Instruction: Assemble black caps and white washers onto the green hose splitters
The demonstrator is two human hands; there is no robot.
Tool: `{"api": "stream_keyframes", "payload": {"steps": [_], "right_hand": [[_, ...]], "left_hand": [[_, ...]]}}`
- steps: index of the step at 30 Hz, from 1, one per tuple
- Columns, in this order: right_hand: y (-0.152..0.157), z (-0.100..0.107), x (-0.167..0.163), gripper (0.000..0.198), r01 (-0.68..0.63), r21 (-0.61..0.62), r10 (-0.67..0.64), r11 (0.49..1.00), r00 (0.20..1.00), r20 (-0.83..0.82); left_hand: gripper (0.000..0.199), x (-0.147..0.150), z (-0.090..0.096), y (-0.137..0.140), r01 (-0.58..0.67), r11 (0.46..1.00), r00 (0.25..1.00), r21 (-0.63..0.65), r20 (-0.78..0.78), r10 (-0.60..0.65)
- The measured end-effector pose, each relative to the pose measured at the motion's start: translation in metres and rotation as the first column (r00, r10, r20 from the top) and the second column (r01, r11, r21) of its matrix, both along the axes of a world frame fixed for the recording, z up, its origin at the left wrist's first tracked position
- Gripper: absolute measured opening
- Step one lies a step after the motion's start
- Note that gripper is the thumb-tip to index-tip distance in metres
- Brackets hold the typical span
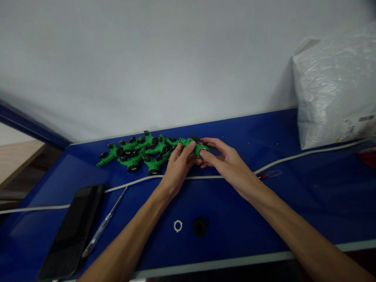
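Note:
Between both hands is a green plastic hose splitter (201, 149) with dark parts, held above the blue table. My left hand (179, 162) is closed around its left side, thumb on top. On the other end, my right hand (220, 156) presses its thumb at the opening, fingers curled behind. Several similar green hose splitters (133, 159) with black caps lie in a group left of my hands. Nearer me on the table are a white ring (178, 226) and a black round collar (200, 226). The far side of the held splitter is hidden by my fingers.
A white cable (141, 180) runs across the blue table (235, 223). At left lie a black phone (72, 231) and a clear-handled screwdriver (102, 227). Another screwdriver (272, 174) lies right of my right hand. A plastic-wrapped package (331, 90) stands at the back right against the wall.

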State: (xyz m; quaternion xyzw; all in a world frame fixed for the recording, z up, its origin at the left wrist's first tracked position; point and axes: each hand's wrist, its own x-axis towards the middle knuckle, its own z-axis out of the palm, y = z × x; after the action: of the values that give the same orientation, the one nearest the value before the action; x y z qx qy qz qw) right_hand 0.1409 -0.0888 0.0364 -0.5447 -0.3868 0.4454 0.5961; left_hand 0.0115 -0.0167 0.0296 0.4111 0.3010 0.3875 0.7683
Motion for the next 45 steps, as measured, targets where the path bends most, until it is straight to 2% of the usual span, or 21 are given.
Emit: {"api": "stream_keyframes", "payload": {"steps": [3,6,14,29,34,39,42,45], "right_hand": [[0.0002,-0.0005,0.0027,0.045,-0.026,-0.011,0.026,1.000,0.999,-0.025],[-0.0010,0.0015,0.0037,0.043,-0.051,0.007,0.051,0.999,0.998,-0.028],[-0.0017,0.0027,0.0019,0.040,0.007,0.026,-0.008,1.000,0.999,0.031],[-0.0029,0.0038,0.0040,0.037,0.031,0.050,-0.034,0.998,0.998,0.055],[-0.0013,0.0018,0.0048,0.048,0.084,0.041,-0.084,0.996,0.996,-0.003],[0.0000,-0.0001,0.0069,0.056,0.118,-0.043,-0.121,0.992,0.991,-0.065],[-0.0013,0.0020,0.0052,0.061,0.048,-0.054,-0.053,0.997,0.994,-0.099],[-0.0028,0.0048,0.0025,0.065,-0.014,0.003,0.014,1.000,0.990,-0.139]], "left_hand": [[0.028,0.0008,0.0023,0.0004,-0.005,0.997,1.000,-0.078,0.016,0.006],[0.025,0.0000,0.0058,0.0003,0.007,0.995,1.000,-0.104,-0.003,-0.007],[0.032,-0.0007,0.0026,-0.0013,-0.006,0.997,1.000,-0.071,-0.013,0.005],[0.028,0.0003,0.0021,-0.0028,0.009,0.999,0.999,-0.049,0.042,-0.007],[0.019,0.0011,0.0039,-0.0026,-0.002,0.987,0.997,-0.159,0.071,0.014],[0.011,-0.0003,0.0054,-0.0001,0.020,0.980,0.993,-0.199,0.121,0.004],[0.015,-0.0011,0.0061,0.0002,0.010,0.983,0.989,-0.183,0.150,0.018],[0.019,-0.0006,0.0058,-0.0002,-0.006,0.990,0.991,-0.140,0.134,0.025]]}}
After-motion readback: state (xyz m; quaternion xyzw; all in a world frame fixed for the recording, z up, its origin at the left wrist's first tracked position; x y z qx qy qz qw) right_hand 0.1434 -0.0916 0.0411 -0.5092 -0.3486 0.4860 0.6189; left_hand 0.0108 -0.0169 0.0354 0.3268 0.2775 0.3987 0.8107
